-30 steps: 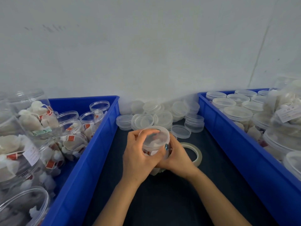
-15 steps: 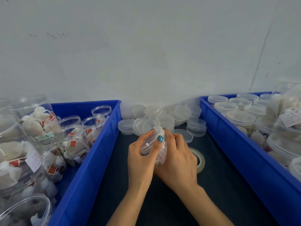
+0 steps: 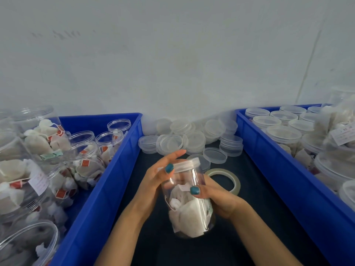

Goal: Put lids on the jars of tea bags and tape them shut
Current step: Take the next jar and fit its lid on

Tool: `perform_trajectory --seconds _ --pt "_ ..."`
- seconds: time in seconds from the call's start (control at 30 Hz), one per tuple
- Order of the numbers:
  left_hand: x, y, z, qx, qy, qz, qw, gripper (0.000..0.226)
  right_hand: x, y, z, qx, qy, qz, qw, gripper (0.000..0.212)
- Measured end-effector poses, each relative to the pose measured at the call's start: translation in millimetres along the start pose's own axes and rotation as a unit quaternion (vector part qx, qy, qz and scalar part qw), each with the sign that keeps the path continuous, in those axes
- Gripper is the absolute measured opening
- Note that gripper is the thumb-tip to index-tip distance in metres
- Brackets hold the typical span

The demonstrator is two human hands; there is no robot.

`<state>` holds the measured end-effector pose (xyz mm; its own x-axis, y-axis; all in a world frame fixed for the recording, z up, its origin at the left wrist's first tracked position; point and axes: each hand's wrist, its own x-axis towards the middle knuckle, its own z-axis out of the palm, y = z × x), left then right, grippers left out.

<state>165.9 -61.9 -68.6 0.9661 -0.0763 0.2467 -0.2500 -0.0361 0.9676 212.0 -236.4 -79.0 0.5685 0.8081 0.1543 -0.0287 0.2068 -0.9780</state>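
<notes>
1. Centre: tilted jar [image 3: 189, 204] of tea bags, lid [image 3: 187, 163] on. Left hand [image 3: 153, 181] grip clamped on the lid, right hand [image 3: 221, 196] grip clamped round the jar.
2. Judged stage: this jar is capped and untaped; the tape roll [image 3: 230, 178] lies at 2 o'clock.
3. Open jars [image 3: 82, 150] wait at 9 o'clock, lidded jars [image 3: 282, 131] at 3, spare lids [image 3: 192, 137] at 12.
4. Dark surface [image 3: 259, 217]; pale wall [image 3: 172, 64].

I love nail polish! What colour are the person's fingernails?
Teal blue painted fingernails, clearest in head view.

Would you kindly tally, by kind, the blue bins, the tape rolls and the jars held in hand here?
Blue bins: 2, the left bin and the right bin
Tape roll: 1
Lidded jar of tea bags, held by the left hand and right hand: 1
Total: 4
</notes>
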Motion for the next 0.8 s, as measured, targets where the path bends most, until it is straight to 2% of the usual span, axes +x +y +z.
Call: perform_trajectory --seconds 0.1,0.2,0.33,0.4,0.47,0.53,0.67,0.73,0.8 --pt "-2 -2 0 -0.007 -0.035 -0.019 0.999 0.086 0 10 -2 0.036 -0.037 0.026 0.998 0.059" --pt "-2 -3 -2 -0.02 -0.062 -0.023 0.998 0.082 1 12 -4 0.028 -0.044 0.041 0.998 0.061" --pt "2 -3 -9 -0.043 -0.033 0.0 0.999 0.083 1 2 -7 -0.069 -0.009 0.039 0.997 0.052" --pt "5 -2 -13 -0.035 0.02 0.016 0.999 0.087 0 -4 -16 -0.174 0.063 0.039 0.982 0.049" --pt "8 -3 -16 0.007 0.095 0.018 0.995 0.093 -5 -7 -31 -0.295 0.18 0.044 0.937 0.042" --pt "11 -8 -13 0.064 0.142 0.019 0.988 0.093 -17 -10 -50 -0.384 0.252 0.084 0.884 0.038" --pt "17 -23 -1 0.113 0.154 0.054 0.98 0.081 -39 -2 -74 -0.572 0.223 0.217 0.759 0.057" --pt "20 -27 4 0.12 0.163 0.071 0.977 0.078 -42 5 -74 -0.608 0.209 0.219 0.734 0.051" --pt "24 -28 10 0.124 0.167 0.082 0.975 0.079 -41 10 -71 -0.644 0.199 0.181 0.716 0.031"
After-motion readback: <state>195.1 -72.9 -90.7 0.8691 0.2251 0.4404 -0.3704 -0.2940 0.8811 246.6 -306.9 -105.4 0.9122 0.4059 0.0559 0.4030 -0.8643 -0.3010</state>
